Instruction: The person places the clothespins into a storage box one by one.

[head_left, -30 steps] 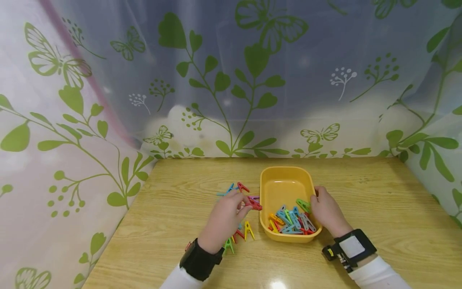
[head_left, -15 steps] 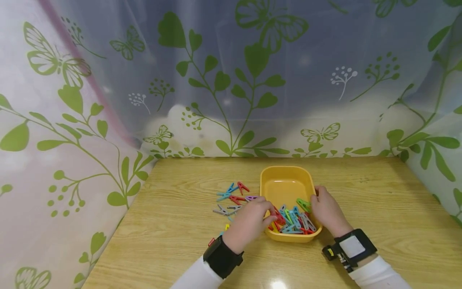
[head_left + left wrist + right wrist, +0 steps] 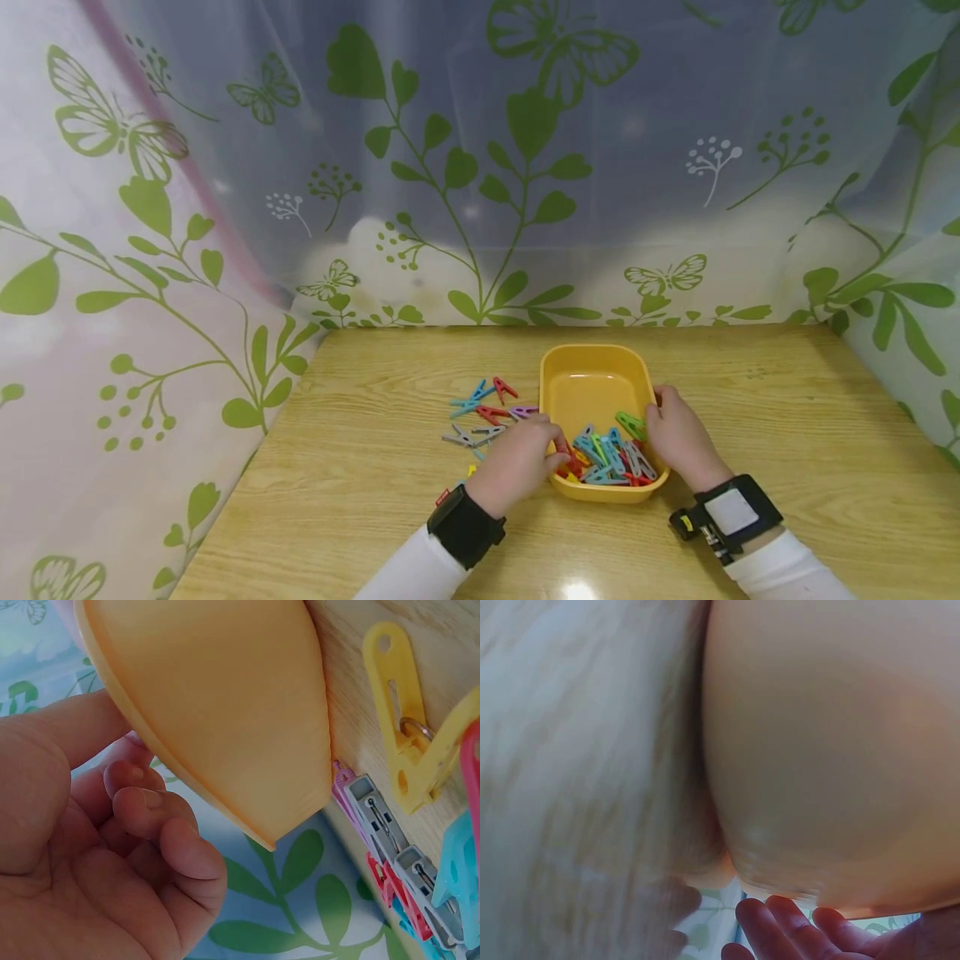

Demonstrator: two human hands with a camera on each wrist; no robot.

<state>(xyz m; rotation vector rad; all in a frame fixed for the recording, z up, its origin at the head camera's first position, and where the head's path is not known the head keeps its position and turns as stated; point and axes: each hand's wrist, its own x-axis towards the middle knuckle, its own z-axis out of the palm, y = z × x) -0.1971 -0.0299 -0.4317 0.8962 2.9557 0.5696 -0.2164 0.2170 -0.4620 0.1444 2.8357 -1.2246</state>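
Note:
A yellow plastic basin (image 3: 596, 360) holds a pile of coloured clothespins (image 3: 611, 458) toward its near end. My left hand (image 3: 517, 467) reaches over the basin's left rim. Red clothespins (image 3: 574, 463) lie right by its thumb and index finger; whether these still pinch one is hidden. In the left wrist view, the index finger passes behind the basin wall and the other fingers curl loosely outside it. My right hand (image 3: 681, 442) grips the basin's right rim. Its fingers (image 3: 769, 930) show beyond the basin wall in the right wrist view.
Left of the basin, loose clothespins lie on the wooden table (image 3: 375, 467): blue (image 3: 468, 403), red (image 3: 504, 388), purple (image 3: 522, 412) and grey (image 3: 459, 436). A yellow clothespin (image 3: 397, 712) shows close in the left wrist view. A leaf-patterned curtain (image 3: 450, 208) stands behind the table.
My left hand has carried a red clothespin from the table rightward over the basin rim, then drawn back slightly left. My right hand and the basin have stayed in place.

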